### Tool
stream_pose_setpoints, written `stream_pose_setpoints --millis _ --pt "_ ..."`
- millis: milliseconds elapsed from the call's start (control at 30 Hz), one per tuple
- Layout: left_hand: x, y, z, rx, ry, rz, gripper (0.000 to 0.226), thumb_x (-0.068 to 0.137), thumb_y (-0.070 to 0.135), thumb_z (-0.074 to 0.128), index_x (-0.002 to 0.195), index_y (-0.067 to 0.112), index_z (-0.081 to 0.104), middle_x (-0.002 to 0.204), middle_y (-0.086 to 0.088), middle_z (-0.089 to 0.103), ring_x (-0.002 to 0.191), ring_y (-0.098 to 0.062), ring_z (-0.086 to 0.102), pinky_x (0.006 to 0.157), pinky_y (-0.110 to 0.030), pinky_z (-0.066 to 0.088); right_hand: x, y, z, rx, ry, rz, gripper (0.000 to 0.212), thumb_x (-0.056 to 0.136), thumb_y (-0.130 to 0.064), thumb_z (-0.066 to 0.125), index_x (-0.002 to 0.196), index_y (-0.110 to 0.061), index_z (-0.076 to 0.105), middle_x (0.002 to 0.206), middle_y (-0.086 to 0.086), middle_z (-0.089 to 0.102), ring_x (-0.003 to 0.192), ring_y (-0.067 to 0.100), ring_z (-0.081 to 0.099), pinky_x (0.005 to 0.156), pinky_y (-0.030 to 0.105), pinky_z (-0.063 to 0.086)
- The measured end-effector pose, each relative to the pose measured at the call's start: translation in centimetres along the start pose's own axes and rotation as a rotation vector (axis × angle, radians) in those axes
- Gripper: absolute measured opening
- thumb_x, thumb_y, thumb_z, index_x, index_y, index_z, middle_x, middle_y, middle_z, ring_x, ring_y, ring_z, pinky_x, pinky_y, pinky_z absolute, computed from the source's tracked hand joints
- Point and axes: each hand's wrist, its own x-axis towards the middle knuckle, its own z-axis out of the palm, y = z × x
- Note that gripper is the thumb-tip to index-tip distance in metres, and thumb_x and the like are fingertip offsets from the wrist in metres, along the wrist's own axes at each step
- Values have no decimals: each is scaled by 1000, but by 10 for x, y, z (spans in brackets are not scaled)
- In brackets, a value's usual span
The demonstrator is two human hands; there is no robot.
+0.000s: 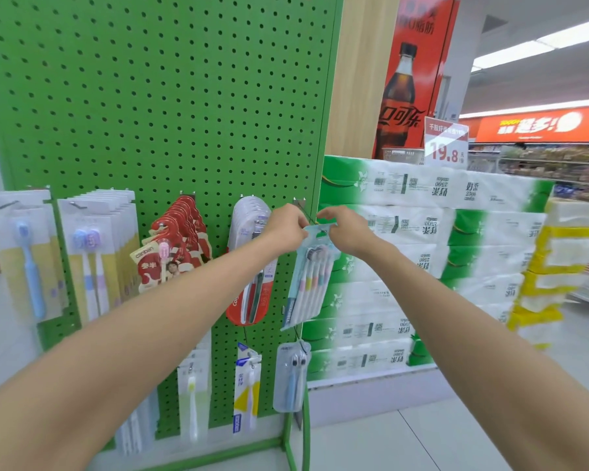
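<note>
**A:** How much room is there round the hook?

**B:** Little. It juts from the right edge of the pegboard, at the centre of the frame. A red pack hangs just to its left, partly behind the left wrist. The tissue stack starts just to its right, behind the right grip. A lower pack hangs near the bottom edge of the held one. The only open room is toward the camera and over the floor at the lower right of the frame.

**A:** Which way does the pack point?

**B:** Its long axis is close to upright but tilted, with the top leaning right and the bottom swinging to the lower left. The brush heads are up, the handles are down, and the clear face is toward the camera.

**A:** And the grips?

**B:** The left grip has its fingers curled and pinches the header's left end. The right grip pinches the right end. Both are closed tight on that top strip, and they almost meet. The pack hangs below and between them, just under the hook's front end. I cannot tell whether the hook has gone through the header's hole.
</note>
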Motion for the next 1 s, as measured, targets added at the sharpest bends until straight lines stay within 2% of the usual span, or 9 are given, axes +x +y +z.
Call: stream_pose_setpoints --millis 67,233,300,400,567,700,800,900,1000 --pt "0 -1 -1 -43 12 -13 14 94 7 63 105 4 71 99 -11 71 79 -21 62 86 -39 55 1 3 1 -68 14 38 47 89 3 42 127 -18 61 132 5 60 126 26 50 112 49 29" --pt "-5 -3 -3 -142 -39 -41 15 94 7 62 105 5 72 96 -9 71 91 -25 69 87 -43 57 -7 10 1 16 90 100 29 90 -2 42 98 -13 68 99 9 69 99 32 60 94 45 46" --pt "-10 -6 0 -190 -70 -58 15 95 7 60 106 4 70 100 -12 71 94 -27 69 87 -45 57 -16 9 3 110 114 96 27 88 -1 41 86 -12 65 84 8 65 85 29 60 78 36 50" --pt "-26 -19 3 -277 -101 -113 12 97 8 57 98 7 69 103 -14 69 97 -28 68 85 -45 58 -36 7 17 238 82 94 23 88 -3 43 80 -4 64 73 8 60 65 21 50 56 28 38" --pt "-74 -61 16 -476 -124 -226 10 99 9 56 100 6 66 96 -9 65 91 -21 64 74 -30 58 -82 -4 67 441 24 101 32 90 -22 59 60 -14 54 56 -4 46 52 11 37 52 26 29" --pt "-111 -102 32 -554 -90 -288 15 97 12 59 105 4 69 98 -7 70 93 -22 68 80 -34 60 -111 -11 119 546 17 89 28 89 -34 65 73 -11 67 64 -5 57 59 8 48 59 26 37" --pt "-135 -128 45 -631 -74 -324 17 95 15 63 108 7 70 102 -10 72 92 -21 69 81 -35 60 -131 -13 154 626 62 103 34 86 -39 69 69 -12 61 65 -2 55 61 11 47 61 29 39" --pt "-156 -151 57 -717 -29 -327 16 95 16 63 107 7 70 97 -7 72 82 -14 69 66 -24 58 -146 -16 182 608 79 74 43 81 -44 74 70 -7 53 64 -1 47 59 12 41 57 29 33" --pt "-172 -173 64 -800 -8 -343 16 96 17 61 106 7 70 99 -8 73 86 -15 70 72 -24 58 -153 -26 196 537 31 53 39 82 -45 73 70 -14 53 65 -2 49 60 12 43 57 29 34"
